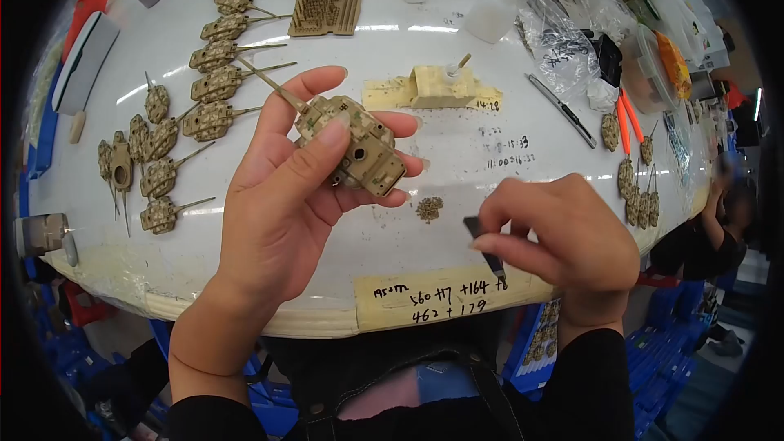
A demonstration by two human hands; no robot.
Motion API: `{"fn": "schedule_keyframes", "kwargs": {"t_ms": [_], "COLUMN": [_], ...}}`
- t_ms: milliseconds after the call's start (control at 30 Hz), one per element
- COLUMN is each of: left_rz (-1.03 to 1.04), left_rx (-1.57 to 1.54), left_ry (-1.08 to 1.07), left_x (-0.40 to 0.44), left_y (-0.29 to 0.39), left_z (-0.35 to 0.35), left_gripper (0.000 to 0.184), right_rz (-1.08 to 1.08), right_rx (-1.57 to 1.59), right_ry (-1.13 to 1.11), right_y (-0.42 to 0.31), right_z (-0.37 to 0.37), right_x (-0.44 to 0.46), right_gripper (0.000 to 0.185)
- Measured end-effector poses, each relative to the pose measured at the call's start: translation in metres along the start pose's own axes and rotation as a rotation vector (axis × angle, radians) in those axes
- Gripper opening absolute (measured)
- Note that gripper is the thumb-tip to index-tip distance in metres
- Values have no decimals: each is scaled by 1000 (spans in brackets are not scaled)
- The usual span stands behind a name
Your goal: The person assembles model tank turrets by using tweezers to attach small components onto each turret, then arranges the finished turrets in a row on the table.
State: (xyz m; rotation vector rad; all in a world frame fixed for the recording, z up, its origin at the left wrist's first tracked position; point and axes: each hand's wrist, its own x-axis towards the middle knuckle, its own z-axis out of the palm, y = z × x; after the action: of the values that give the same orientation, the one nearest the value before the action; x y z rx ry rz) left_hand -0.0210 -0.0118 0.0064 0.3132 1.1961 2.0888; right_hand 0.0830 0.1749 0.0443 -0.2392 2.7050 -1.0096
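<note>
A camouflage-patterned model tank turret (347,147) is held in my left hand (286,171), thumb on top, its long barrel pointing to the upper left. My right hand (559,229) is closed around a dark, slim tool (488,251), which looks like tweezers, to the right of the turret and apart from it. Between the hands, lower down, lies a small pile of tiny parts (429,209) on the white table (310,290).
Several finished-looking turrets (214,120) lie at the left, others (634,188) at the right. A beige model piece (441,86) sits on tape behind my hands. Further back are a spiky parts rack (327,0), bottles and plastic bags. A craft knife (562,110) lies right of centre.
</note>
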Motion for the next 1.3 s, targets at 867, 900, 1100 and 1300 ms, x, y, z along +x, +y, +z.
{"fn": "schedule_keyframes", "kwargs": {"t_ms": [867,900,1100,1300], "left_rz": [-93,-90,-41,69], "left_rx": [97,98,172,270], "left_ry": [130,126,99,76], "left_x": [2,2,1,0], "left_y": [-5,-5,-6,-8], "left_z": [2,1,4,6], "left_gripper": [51,52,54,54], "right_rz": [-141,-146,-84,-65], "right_rx": [95,85,79,134], "right_ry": [609,587,494,486], "right_y": [29,31,43,49], "right_z": [20,20,22,24], "right_x": [26,27,29,31], "right_gripper": [16,16,12,12]}}
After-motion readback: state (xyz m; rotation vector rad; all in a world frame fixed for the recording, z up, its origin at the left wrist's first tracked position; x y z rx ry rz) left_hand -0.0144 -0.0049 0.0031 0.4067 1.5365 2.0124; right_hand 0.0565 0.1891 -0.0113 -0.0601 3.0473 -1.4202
